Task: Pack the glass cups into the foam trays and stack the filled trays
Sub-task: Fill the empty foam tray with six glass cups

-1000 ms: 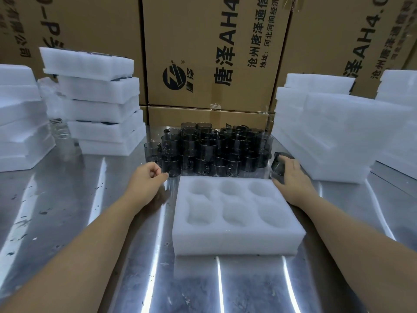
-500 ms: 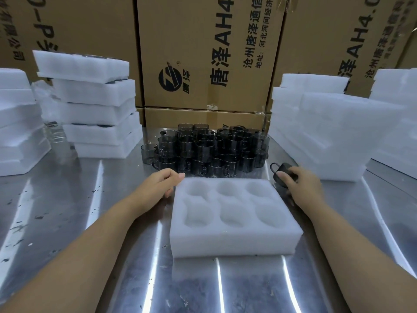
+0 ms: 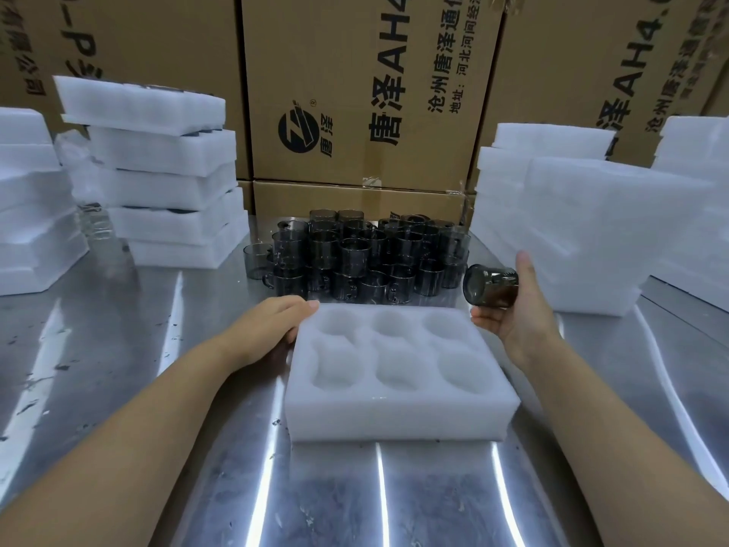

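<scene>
**A:** What's new w/ our right hand (image 3: pixel 516 313)?

**B:** We've got one glass cup (image 3: pixel 491 288) up off the table (image 3: pixel 118 349). A sec ago that hand is low by the tray's far-right corner, on the cup at table level. Now the cup's in the air, tipped on its side, base twd the tray.

**A:** Grip?

**B:** Thumb up over the far side, fingers curled under, wrapped round the cup body. Handle: can't tell, it's hidden.

**A:** Left hand (image 3: pixel 268 325)?

**B:** It shifts too, from the front of the loose cups (image 3: pixel 355 254) to the foam tray (image 3: pixel 398 412), far-left corner. Fingers are straight & together, lying against the edge, holding nothing. We judge it's steadying the tray.

**A:** Cup vs. the pockets?

**B:** Just beside the far-right corner, above the table, not in yet. All six pockets are empty.

**A:** Meaning?

**B:** Pick's done, placing is next. We reckon the far-right pocket is closest, & the cup needs lining up w/ the hollow first. This tray is at zero of six, so no stacking yet. The filled stack (image 3: pixel 165 183) sits well apart at left, w/ spare trays (image 3: pixel 572 238) at right.
</scene>
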